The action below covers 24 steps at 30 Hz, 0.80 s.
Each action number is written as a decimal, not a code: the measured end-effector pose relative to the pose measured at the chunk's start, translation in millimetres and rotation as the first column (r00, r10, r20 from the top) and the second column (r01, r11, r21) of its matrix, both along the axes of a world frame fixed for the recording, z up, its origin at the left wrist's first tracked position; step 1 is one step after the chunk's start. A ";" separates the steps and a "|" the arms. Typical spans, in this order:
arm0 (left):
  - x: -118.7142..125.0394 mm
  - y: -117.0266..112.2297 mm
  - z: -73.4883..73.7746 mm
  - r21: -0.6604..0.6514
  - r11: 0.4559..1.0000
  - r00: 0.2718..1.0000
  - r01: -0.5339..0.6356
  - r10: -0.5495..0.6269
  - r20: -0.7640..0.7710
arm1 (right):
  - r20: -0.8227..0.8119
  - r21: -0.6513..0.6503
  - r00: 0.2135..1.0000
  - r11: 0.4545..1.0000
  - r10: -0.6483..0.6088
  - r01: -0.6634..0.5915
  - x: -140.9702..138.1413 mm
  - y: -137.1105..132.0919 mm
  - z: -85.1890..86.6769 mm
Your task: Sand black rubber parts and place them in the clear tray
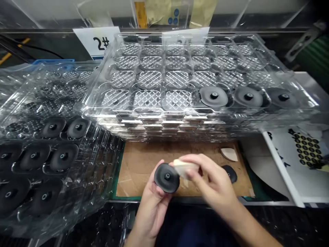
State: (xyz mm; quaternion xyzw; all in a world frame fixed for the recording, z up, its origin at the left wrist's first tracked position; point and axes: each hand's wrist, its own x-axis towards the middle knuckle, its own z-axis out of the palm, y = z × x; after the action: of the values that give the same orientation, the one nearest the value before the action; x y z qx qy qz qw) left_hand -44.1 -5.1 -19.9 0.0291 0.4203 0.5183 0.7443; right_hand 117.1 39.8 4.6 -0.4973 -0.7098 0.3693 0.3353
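My left hand (151,206) grips a black round disc (166,177) with a small metal hub, holding it over the brown cardboard mat (138,164). My right hand (213,185) pinches a pale, blurred pad-like piece (183,168) against the disc's right edge. A second black disc (230,173) lies on the mat just right of my right hand. The clear plastic tray stack (177,116) in front of me carries three black discs (214,96) in its near right pockets.
A tilted clear tray (84,161) at left holds several black discs. A white sheet with small black dots (307,151) lies at right. A "2#" sign (99,43) stands behind the trays. A pale oval piece (229,154) rests on the mat.
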 end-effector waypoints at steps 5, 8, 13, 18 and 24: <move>12.0 -4.5 3.5 -0.032 0.999 0.999 0.006 -0.008 -0.044 | 0.163 0.099 0.964 0.968 0.212 -0.230 -14.8 0.0 33.3; 15.9 -5.8 6.6 -0.032 0.999 0.998 0.019 -0.020 -0.057 | 0.106 0.162 0.978 0.967 0.181 -0.197 -15.1 -4.8 33.3; 14.4 -5.7 13.6 0.013 0.999 0.998 0.038 -0.037 -0.054 | -0.028 -0.045 0.991 0.990 0.133 -0.135 15.9 -17.3 26.4; 15.1 -4.6 15.2 0.059 0.998 0.999 0.036 -0.034 -0.038 | 0.015 -0.310 0.992 0.942 -0.129 0.127 55.0 -30.8 -26.6; 27.6 -3.8 17.9 0.038 0.999 0.999 0.025 -0.027 0.033 | 0.186 -0.247 0.960 0.936 -0.208 0.250 48.6 -44.5 -94.3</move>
State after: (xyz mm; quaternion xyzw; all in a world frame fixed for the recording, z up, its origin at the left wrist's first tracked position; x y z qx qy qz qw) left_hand -16.5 -8.9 -2.0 0.0400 0.3977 0.5167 0.7571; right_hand 165.6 -4.7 -89.8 -0.6450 -0.6146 0.3799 0.2489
